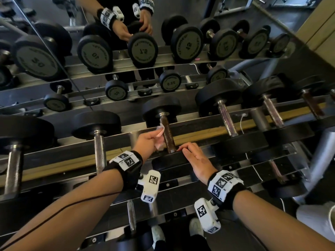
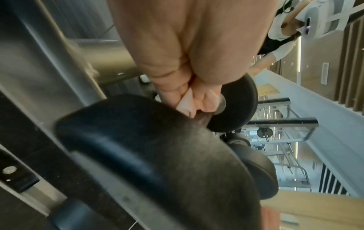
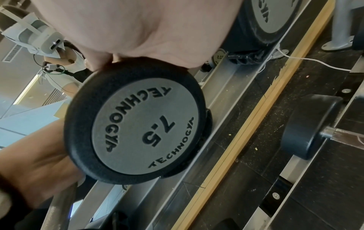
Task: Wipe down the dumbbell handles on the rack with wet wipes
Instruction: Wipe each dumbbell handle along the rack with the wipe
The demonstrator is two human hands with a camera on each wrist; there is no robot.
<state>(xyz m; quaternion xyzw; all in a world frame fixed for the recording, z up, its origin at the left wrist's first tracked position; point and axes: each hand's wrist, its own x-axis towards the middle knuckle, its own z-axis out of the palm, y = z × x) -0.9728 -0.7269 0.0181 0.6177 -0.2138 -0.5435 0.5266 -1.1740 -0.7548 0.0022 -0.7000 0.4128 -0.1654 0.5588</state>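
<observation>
Nearest the person, the right hand (image 1: 196, 161) lies flat, fingers straight, on top of the near head (image 1: 170, 161) of the black rubber-ended 7.5 dumbbell, which sits crosswise on the front rail (image 1: 54, 156) of the grey steel rack's top shelf, roughly at mid-length. The right-wrist view shows the palm (image 3: 138, 28) over the rim of the grey "7.5" end plate (image 3: 143, 126); that grip is open and only steadies, holding nothing.

Just beyond, the left hand (image 1: 147, 140) has its grip closed on a crumpled pale pink wet wipe (image 1: 159, 136), pressed against the left side of that dumbbell's brown, worn-looking metal handle (image 1: 168, 136). The left-wrist view shows the wipe (image 2: 186, 101) bunched between curled fingers (image 2: 171, 93); whether the fingers reach fully round the bar cannot be told.

Further out is the far head (image 1: 161, 107) on the rear rail, with neighbouring dumbbells left and right whose handles (image 1: 99, 149) look steel-grey.

Judged from this, the dumbbell is heavy and stiff and could roll on the rails, so steadying it on the near head is sensible. The wipe is soft, light and damp, and probably slides easily; it should be wrapped round the bar mid-handle and drawn along between the two collars. The rough handle may snag or tear it.
</observation>
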